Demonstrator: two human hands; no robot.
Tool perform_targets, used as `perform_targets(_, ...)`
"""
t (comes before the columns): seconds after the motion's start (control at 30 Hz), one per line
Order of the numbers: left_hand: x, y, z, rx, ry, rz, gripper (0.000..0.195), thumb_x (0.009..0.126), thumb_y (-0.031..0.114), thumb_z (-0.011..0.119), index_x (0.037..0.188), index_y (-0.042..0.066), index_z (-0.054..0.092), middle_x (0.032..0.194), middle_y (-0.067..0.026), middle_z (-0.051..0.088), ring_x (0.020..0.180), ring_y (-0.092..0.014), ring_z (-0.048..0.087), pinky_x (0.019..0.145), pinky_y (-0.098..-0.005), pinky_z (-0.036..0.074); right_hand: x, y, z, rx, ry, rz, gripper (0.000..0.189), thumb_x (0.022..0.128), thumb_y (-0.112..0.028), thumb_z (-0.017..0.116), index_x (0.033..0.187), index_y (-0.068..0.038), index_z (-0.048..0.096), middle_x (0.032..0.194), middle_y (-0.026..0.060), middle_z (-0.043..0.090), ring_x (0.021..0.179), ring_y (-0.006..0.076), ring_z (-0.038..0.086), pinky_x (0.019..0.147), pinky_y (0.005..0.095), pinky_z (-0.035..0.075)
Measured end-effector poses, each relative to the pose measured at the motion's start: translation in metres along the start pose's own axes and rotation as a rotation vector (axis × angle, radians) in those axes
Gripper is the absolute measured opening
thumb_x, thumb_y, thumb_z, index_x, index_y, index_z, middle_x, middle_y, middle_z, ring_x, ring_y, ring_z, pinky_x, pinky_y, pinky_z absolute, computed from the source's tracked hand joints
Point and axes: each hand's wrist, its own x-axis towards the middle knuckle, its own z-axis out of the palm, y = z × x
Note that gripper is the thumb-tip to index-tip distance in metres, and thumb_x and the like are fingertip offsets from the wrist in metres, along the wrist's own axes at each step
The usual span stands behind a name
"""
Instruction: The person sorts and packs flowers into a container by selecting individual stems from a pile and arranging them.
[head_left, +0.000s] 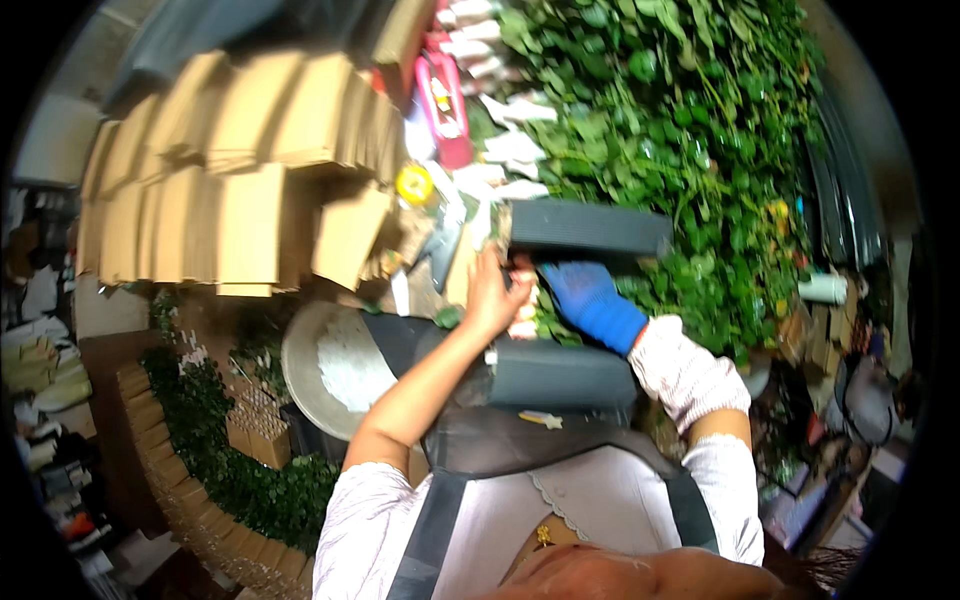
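Note:
My left hand (491, 292), bare, has its fingers bent at a row of pale pink flower heads (525, 311) that look like roses. My right hand (589, 296) wears a blue knit glove and lies over the leafy stems just right of the heads. Both hands' fingertips come close together, and blur hides what they grip. The flowers lie between two dark ribbed blocks: a far block (592, 229) and a near block (566, 375). Left of my left hand, dark-handled shears (442, 244) rest on the worktop.
Stacked cardboard sleeves (247, 210) fill the left. A pink stapler-like tool (442, 109) and a yellow tape roll (414, 184) lie beyond my hands. White-wrapped flower heads (517, 150) border a large heap of green foliage (675, 127). A round metal pan (322, 375) stands near left.

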Motion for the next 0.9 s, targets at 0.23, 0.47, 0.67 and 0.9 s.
perform_targets(0.23, 0.052, 0.105, -0.186, 0.267, -0.199, 0.093, 0.029, 0.094, 0.029, 0.064, 0.109, 0.004, 0.061, 0.093, -0.0248, 0.068, 0.092, -0.043, 0.067, 0.08, -0.0493, 0.054, -0.02, -0.019, -0.107, 0.62, 0.017, -0.002, 0.041, 0.095, -0.022, 0.063, 0.133, -0.007, 0.06, 0.122, 0.0182, 0.068, 0.109, 0.0329, 0.067, 0.092, 0.0392, 0.053)
perform_targets(0.47, 0.26, 0.129, -0.343, 0.952, 0.87, 0.123, 0.066, 0.082, 0.037, 0.078, 0.132, 0.002, 0.053, 0.125, -0.0171, 0.062, 0.121, -0.039, 0.053, 0.104, -0.0493, 0.042, -0.043, -0.033, -0.123, 0.629, 0.234, -0.019, 0.04, 0.093, -0.017, 0.065, 0.132, -0.008, 0.063, 0.114, 0.0161, 0.07, 0.1, 0.033, 0.069, 0.087, 0.0381, 0.055)
perform_targets(0.67, 0.242, 0.181, -0.342, 0.735, 0.923, 0.768, 0.017, 0.09, 0.016, 0.07, 0.104, 0.007, 0.069, 0.096, -0.0118, 0.068, 0.089, -0.03, 0.067, 0.078, -0.0385, 0.053, -0.048, -0.027, -0.123, 0.662, 0.252, -0.04, 0.04, 0.093, -0.017, 0.065, 0.132, -0.009, 0.063, 0.116, 0.0159, 0.07, 0.103, 0.0326, 0.069, 0.09, 0.0376, 0.054)
perform_targets(0.9, 0.043, 0.223, -0.188, 0.311, 0.484, 1.308, 0.029, 0.074, -0.001, 0.077, 0.102, 0.006, 0.072, 0.089, -0.0054, 0.066, 0.073, -0.021, 0.064, 0.065, -0.033, 0.053, -0.031, -0.035, -0.186, 1.843, 0.161, -0.226, 0.07, 0.099, -0.036, 0.061, 0.151, 0.004, 0.036, 0.124, 0.0113, 0.061, 0.109, 0.0166, 0.06, 0.096, 0.0314, 0.049)
